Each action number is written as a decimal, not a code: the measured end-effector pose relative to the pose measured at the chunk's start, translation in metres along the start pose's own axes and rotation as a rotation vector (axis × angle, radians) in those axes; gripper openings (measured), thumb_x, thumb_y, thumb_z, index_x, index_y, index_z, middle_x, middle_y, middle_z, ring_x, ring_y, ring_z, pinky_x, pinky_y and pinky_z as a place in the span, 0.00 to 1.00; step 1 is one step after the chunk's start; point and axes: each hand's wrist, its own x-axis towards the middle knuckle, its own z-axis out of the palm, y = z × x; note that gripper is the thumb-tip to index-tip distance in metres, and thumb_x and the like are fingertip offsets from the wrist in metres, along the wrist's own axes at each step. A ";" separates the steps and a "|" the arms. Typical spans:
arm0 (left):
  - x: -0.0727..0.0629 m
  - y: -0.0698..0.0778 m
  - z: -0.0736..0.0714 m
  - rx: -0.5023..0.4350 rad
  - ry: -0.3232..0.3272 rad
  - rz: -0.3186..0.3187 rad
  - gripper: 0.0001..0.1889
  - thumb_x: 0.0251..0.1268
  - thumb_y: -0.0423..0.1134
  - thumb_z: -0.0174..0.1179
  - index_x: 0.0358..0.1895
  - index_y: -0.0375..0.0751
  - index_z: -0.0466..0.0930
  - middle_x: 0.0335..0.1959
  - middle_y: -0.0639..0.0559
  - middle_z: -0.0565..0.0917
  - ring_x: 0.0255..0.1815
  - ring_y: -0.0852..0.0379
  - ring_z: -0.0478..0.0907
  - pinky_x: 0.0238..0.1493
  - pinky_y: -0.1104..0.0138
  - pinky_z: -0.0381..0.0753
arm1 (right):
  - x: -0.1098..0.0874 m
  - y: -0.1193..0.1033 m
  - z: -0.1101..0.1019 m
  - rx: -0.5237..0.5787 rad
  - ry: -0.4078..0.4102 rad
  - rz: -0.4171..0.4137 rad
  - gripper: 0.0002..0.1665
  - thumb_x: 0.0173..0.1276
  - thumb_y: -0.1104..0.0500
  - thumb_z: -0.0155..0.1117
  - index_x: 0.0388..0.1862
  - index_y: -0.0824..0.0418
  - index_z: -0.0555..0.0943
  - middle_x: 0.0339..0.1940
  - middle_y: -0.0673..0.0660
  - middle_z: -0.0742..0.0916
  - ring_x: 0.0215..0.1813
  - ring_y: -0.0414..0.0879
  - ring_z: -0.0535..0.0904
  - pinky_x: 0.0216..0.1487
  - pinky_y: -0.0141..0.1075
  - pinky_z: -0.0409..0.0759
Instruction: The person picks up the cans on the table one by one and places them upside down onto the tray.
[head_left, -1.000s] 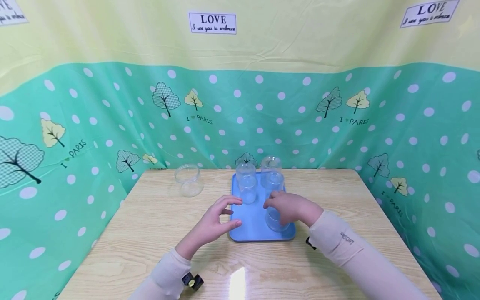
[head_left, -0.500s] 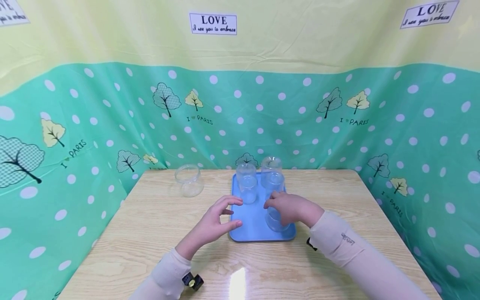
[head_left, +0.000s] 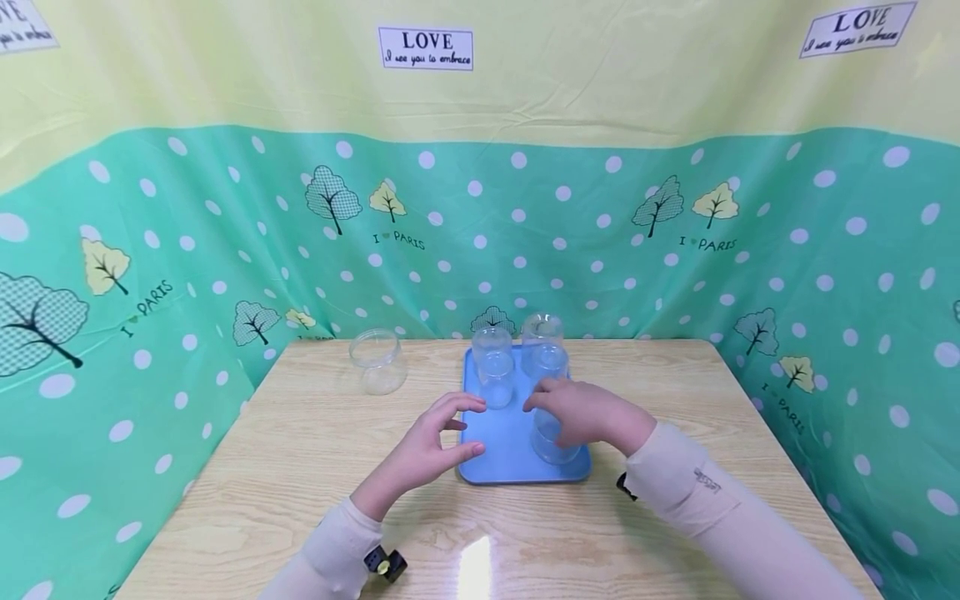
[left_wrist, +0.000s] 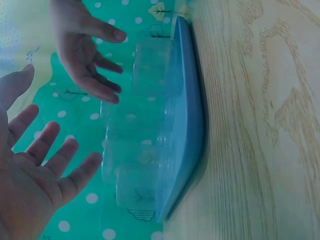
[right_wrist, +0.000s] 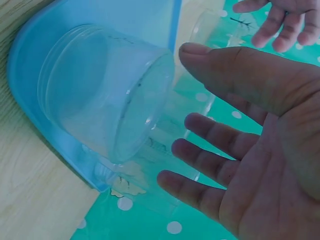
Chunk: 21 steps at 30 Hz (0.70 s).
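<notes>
Several clear jars stand on a blue tray (head_left: 501,450), among them a front right jar (head_left: 551,446). In the right wrist view that jar (right_wrist: 107,95) is mouth down, its threaded rim toward the tray. My right hand (head_left: 581,412) is just above it, fingers and thumb spread and apart from its upturned base. Past the tray's left side, my left hand (head_left: 431,442) hovers with relaxed fingers and holds nothing. Its palm (left_wrist: 30,190) shows in the left wrist view, near a row of jars (left_wrist: 135,185).
Another clear jar (head_left: 378,362) stands on the wooden table (head_left: 300,467), left of the tray. A left pair of jars (head_left: 495,379) and a back right jar (head_left: 542,333) occupy the tray's far half. A patterned curtain (head_left: 420,233) encloses the table's back and sides.
My right hand has risen slightly off the front right jar, its wrist shifting a little to the right. The left hand, tray and jars look unchanged.
</notes>
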 end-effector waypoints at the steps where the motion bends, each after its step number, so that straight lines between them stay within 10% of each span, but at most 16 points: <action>1: 0.000 0.000 0.000 -0.001 0.000 0.001 0.23 0.67 0.44 0.70 0.64 0.58 0.75 0.67 0.58 0.75 0.68 0.46 0.74 0.60 0.56 0.84 | -0.001 0.000 -0.001 -0.005 0.010 -0.010 0.35 0.55 0.64 0.78 0.62 0.49 0.82 0.63 0.55 0.80 0.62 0.53 0.79 0.56 0.46 0.84; 21: 0.000 0.002 -0.001 0.002 -0.004 0.008 0.23 0.68 0.44 0.69 0.64 0.57 0.75 0.66 0.57 0.75 0.66 0.53 0.74 0.60 0.57 0.84 | -0.017 -0.003 -0.009 -0.007 0.215 -0.126 0.29 0.61 0.56 0.78 0.61 0.49 0.82 0.61 0.50 0.82 0.61 0.50 0.80 0.59 0.45 0.84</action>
